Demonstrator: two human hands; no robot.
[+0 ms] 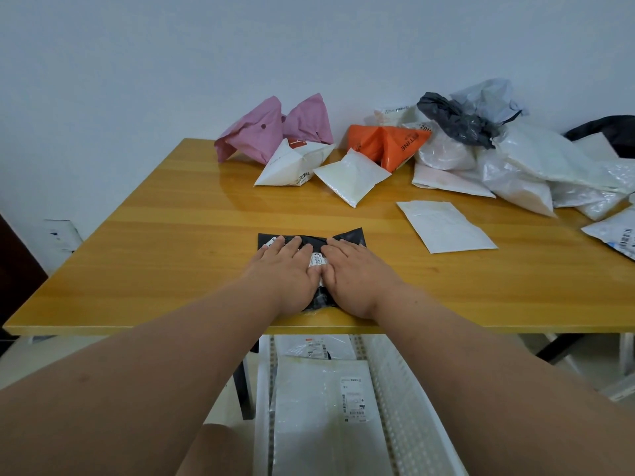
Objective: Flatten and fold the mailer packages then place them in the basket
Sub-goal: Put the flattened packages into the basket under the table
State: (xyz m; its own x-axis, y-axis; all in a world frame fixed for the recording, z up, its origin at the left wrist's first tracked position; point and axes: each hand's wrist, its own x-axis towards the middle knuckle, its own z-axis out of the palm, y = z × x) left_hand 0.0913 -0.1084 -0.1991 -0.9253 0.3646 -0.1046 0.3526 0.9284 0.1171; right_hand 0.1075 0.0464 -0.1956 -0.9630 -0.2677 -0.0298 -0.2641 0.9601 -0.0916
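A black mailer with a white label lies flat near the front edge of the yellow wooden table. My left hand and my right hand lie side by side on it, palms down, fingers straight, pressing it onto the table. Below the table's front edge stands a white basket holding flattened white mailers.
Puffed mailers sit along the table's back: pink, white, orange. A heap of white and grey bags fills the back right. A flat white mailer lies right of my hands.
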